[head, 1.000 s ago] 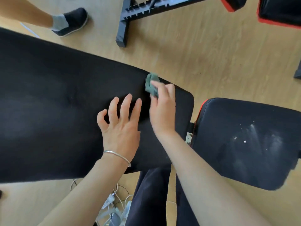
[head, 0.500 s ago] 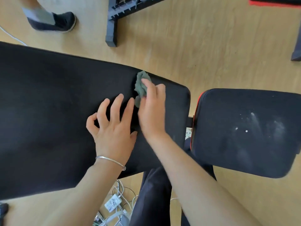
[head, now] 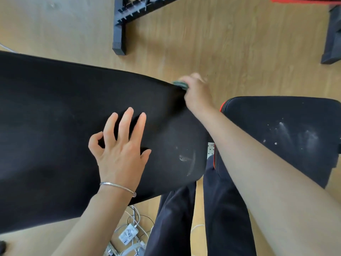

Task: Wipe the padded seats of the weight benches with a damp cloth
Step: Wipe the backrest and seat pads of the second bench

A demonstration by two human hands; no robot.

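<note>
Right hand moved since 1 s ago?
Yes. The right hand with the cloth went from beside the left hand to the far edge of the bench pad.

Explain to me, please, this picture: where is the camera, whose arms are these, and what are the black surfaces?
There is no machine here. A person works with bare hands, and the one camera sits on that person's head, looking down.

The left hand, which wears a thin silver bracelet, rests open on the long black bench pad. The right hand, blurred by motion, grips a small grey-green cloth at that pad's far edge.

To the right is the black padded seat with red trim, marked with white dust. On the wooden floor are tangled white cables and another bench's black metal frame.
</note>
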